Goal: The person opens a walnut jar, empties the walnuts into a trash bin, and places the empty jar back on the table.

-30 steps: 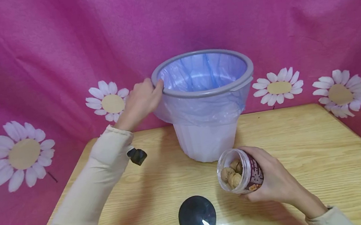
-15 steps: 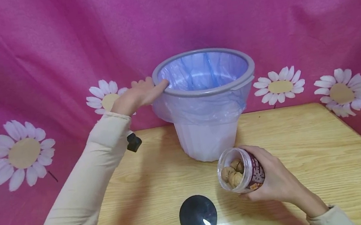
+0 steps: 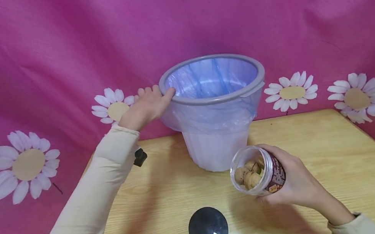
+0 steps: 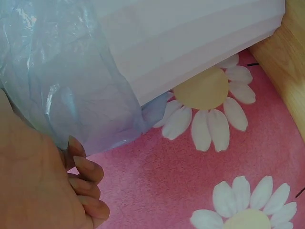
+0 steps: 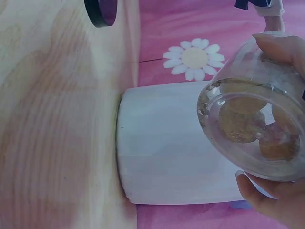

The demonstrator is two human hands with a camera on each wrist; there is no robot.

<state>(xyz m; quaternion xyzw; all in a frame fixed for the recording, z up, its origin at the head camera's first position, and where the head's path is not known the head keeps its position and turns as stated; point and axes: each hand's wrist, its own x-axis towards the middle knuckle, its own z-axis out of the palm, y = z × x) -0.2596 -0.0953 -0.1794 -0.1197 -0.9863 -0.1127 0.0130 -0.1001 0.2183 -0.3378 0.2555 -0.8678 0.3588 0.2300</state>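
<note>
In the head view, my left hand point(image 3: 148, 105) rests at the left rim of a white waste bin point(image 3: 212, 149) lined with a bluish plastic bag point(image 3: 205, 119). Its thumb lies across the grey rim point(image 3: 218, 100); the other fingers are outside, loosely bent beside the bag in the left wrist view. My right hand point(image 3: 293, 178) grips a clear plastic jar point(image 3: 273, 171) with a dark label, tilted so that its uncovered mouth faces left. Several walnuts point(image 3: 251, 179) lie inside. The right wrist view shows the walnuts point(image 5: 242, 125) through the jar's base.
A round black lid point(image 3: 208, 229) lies on the wooden table point(image 3: 316, 148) near the front, left of the jar. Behind the table hangs a magenta cloth point(image 3: 176, 18) with white daisies. The bin stands towards the back of the table.
The left hand's fingers have loosened and spread from the bin's rim, while the thumb stays over it. The right hand has moved the jar slightly right.
</note>
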